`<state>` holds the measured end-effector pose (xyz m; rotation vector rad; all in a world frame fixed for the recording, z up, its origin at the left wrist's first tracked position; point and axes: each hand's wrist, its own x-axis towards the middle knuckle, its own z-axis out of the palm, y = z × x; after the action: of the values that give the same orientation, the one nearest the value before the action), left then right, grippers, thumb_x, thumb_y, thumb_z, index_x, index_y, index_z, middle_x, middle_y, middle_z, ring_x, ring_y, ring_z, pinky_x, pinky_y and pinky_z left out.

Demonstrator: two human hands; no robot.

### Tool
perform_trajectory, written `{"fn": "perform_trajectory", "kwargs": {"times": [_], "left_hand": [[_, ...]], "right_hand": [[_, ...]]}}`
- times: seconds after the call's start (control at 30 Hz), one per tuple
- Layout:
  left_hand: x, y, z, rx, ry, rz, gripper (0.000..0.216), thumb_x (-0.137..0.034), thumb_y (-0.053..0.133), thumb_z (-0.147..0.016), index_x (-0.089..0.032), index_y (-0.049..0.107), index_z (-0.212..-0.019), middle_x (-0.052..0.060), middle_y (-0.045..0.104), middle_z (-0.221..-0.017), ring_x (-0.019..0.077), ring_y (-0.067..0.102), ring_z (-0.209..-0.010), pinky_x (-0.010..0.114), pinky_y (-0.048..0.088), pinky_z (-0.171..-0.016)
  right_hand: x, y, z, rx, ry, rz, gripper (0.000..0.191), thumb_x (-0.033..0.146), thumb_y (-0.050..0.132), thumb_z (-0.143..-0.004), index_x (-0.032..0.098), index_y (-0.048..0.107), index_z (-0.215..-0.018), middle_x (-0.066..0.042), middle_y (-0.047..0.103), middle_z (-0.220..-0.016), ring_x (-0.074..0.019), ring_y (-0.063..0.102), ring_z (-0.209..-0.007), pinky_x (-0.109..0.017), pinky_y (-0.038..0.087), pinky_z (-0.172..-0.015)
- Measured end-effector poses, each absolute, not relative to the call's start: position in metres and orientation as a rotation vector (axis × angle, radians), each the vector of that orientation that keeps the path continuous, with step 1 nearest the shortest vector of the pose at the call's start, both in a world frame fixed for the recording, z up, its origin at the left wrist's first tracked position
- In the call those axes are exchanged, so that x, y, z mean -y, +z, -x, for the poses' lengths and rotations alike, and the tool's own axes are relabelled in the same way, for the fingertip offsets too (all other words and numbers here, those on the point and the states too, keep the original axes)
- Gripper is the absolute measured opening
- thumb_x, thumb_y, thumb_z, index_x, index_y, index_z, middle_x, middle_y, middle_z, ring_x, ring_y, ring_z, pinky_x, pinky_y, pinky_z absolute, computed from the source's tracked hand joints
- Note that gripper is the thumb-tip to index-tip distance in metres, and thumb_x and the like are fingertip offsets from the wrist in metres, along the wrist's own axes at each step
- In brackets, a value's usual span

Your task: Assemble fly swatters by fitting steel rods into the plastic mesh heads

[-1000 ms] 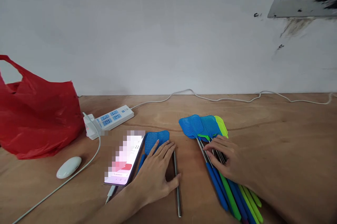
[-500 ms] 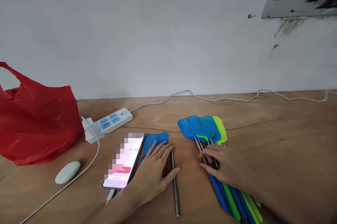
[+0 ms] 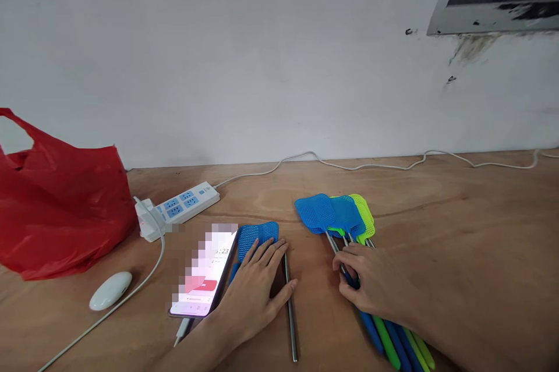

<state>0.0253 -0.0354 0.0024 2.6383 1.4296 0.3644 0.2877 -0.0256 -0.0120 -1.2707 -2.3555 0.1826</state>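
Note:
My left hand (image 3: 255, 287) lies flat, fingers stretched out, over a blue mesh fly swatter head (image 3: 258, 234). Its thumb rests against a thin metal rod (image 3: 291, 325) on the table. To the right is a fanned pile of fly swatters with blue mesh heads (image 3: 318, 212) and yellow-green ones (image 3: 364, 215) at the far end. Their blue, green and yellow-green handles (image 3: 388, 343) point toward me. My right hand (image 3: 371, 279) curls its fingers round the metal shafts at the pile's left side; how many it grips is hidden.
Left of my left hand lies a lit phone (image 3: 205, 279) with a cable plugged in. Beyond it are a white power strip (image 3: 187, 204), a white oval case (image 3: 111, 290) and a red plastic bag (image 3: 61, 209). A thin cord (image 3: 371, 166) runs along the wall.
The fingers of my right hand have closed in round the swatter shafts, where thumb and forefinger were apart. My left hand has stayed in place.

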Motion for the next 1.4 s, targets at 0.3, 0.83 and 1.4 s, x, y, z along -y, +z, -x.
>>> {"fn": "perform_trajectory", "kwargs": {"times": [0.3, 0.83, 1.4], "left_hand": [[0.037, 0.003, -0.024, -1.436, 0.325, -2.586, 0.059, -0.045, 0.049, -0.100, -0.016, 0.038, -0.149, 0.014, 0.045, -0.154, 0.0317, 0.040, -0.143, 0.057, 0.034, -0.117], [0.035, 0.001, -0.023, -1.442, 0.334, -2.592, 0.058, -0.047, 0.049, -0.099, -0.015, 0.042, -0.147, 0.014, 0.048, -0.152, 0.0317, 0.040, -0.143, 0.057, 0.032, -0.118], [0.034, -0.003, -0.021, -1.420, 0.422, -2.567, 0.054, -0.049, 0.045, -0.101, -0.019, 0.042, -0.146, 0.012, 0.049, -0.151, 0.0301, 0.043, -0.141, 0.054, 0.035, -0.116]], "right_hand": [[0.027, -0.007, -0.288, 2.094, 0.190, 1.146, 0.011, 0.013, 0.056, -0.078, 0.023, 0.055, -0.079, 0.003, 0.052, -0.065, -0.0144, 0.050, -0.058, -0.028, 0.038, -0.057], [0.016, 0.001, -0.293, 1.188, 1.469, 0.999, 0.056, 0.022, 0.062, -0.068, 0.018, 0.055, -0.124, 0.010, 0.050, -0.045, -0.0069, 0.031, -0.035, -0.021, 0.022, -0.037], [0.018, 0.013, -0.286, 0.923, 1.632, 0.989, 0.036, 0.052, 0.076, -0.079, 0.017, 0.065, -0.082, 0.006, 0.053, -0.048, -0.0035, 0.038, -0.034, -0.014, 0.026, -0.034]]}}
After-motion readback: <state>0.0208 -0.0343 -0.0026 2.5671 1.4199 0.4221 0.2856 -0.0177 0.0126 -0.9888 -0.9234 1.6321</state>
